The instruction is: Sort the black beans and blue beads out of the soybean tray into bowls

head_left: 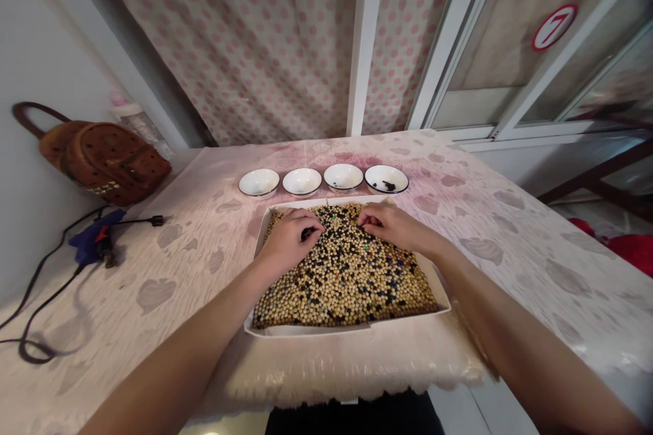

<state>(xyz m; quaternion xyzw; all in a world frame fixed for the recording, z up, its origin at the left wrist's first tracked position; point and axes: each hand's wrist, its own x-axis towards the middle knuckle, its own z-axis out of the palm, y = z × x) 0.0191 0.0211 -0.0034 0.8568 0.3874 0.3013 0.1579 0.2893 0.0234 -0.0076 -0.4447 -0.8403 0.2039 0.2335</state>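
Here we are over a bed of beads (pixel 347 279), mostly tan, with black ones scattered all through and a few blue, green and red among them, spread across the white tray (pixel 306 331) in front of us on the tabletop (pixel 490 251). Our left hand (pixel 286 238) is down at the far left part of the beads, thumb and fingers curled into a ring; our right hand (pixel 390 224) faces it from the far right, fingers bent inward. The grip on both sides is drawn in close, fingertips right at the beads, though we cannot tell whether either one is pinching a bead. Just beyond the tray, four dark-rimmed white bowls stand in a row: the first bowl (pixel 259 181) at far left, the second bowl (pixel 302 180), the third bowl (pixel 343 175) with small dark specks, and the fourth bowl (pixel 386 172) holding a dark cluster. Out to our left lies a blue tool (pixel 94 241) with a black plug (pixel 157 221), and behind it a brown backpack (pixel 112 156) leans near a bottle (pixel 143 124). Beyond everything hangs a pink-dotted curtain (pixel 255 34).
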